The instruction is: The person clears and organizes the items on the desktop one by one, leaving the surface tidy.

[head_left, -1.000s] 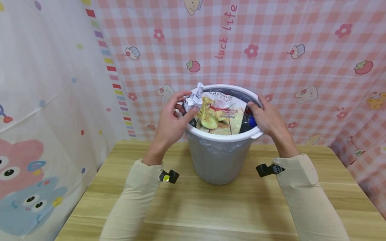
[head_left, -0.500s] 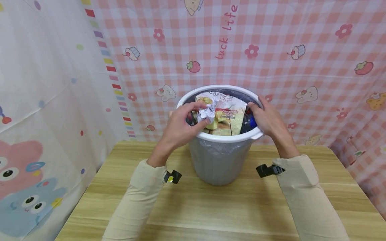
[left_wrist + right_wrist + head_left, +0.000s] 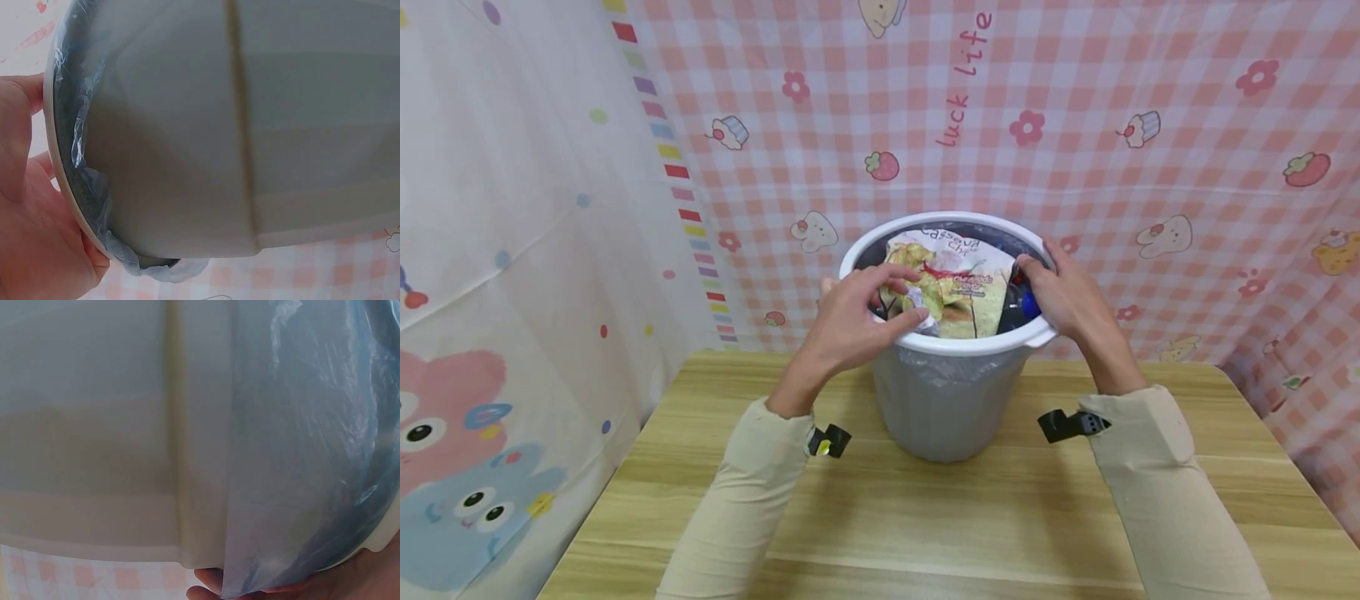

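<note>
A grey trash bin (image 3: 951, 408) with a white rim and a clear liner stands upright on the table. Inside lies a cassava chips bag (image 3: 977, 292), its printed side up. My left hand (image 3: 850, 321) is over the bin's left rim, thumb and fingers spread apart. Just past its thumb, a crumpled paper ball (image 3: 917, 297) rests low against the bag, partly hidden by the hand. With my right hand (image 3: 1067, 292) I grip the right side of the rim, thumb inside. The right wrist view shows fingertips (image 3: 209, 581) beneath the bin's outer wall.
A wooden table (image 3: 970, 525) extends in front of the bin. Directly behind hangs a pink checked cloth (image 3: 962, 183), and a white patterned cloth (image 3: 550, 275) hangs at the left. Something blue (image 3: 1029, 303) shows inside the bin near my right thumb.
My left hand has moved right from the rim over the bin and let go of the paper ball, which has dropped onto the chips bag. My right hand stays on the rim.
</note>
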Action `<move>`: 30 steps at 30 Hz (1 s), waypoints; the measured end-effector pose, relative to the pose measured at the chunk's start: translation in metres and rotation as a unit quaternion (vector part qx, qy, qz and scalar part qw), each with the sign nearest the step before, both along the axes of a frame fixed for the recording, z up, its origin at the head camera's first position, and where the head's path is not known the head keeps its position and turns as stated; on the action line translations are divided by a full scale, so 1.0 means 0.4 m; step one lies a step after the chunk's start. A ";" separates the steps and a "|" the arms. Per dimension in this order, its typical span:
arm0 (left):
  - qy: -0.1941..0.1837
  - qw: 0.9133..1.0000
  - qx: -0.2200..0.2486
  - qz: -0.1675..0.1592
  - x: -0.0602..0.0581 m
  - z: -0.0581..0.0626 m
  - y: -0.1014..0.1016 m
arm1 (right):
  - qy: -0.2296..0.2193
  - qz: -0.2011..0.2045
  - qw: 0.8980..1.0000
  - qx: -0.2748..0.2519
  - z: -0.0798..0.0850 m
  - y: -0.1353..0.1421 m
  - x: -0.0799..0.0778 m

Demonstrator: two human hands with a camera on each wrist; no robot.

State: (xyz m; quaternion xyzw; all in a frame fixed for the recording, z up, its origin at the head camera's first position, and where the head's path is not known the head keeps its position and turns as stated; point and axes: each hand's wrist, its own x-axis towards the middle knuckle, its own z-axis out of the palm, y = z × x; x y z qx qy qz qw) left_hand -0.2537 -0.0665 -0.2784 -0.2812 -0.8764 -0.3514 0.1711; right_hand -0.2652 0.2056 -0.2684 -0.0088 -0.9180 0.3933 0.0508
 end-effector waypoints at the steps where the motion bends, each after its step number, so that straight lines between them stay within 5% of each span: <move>1: -0.001 1.000 0.000 0.001 0.000 -0.001 0.000 | 0.000 0.000 1.000 -0.001 0.000 0.000 0.000; 17: 0.024 0.998 0.060 -0.009 -0.002 -0.009 -0.003 | -0.003 -0.005 1.000 -0.008 0.000 -0.002 0.005; 30: -0.007 0.992 0.125 -0.020 0.005 -0.014 -0.017 | -0.002 0.000 1.000 -0.003 -0.001 -0.004 0.003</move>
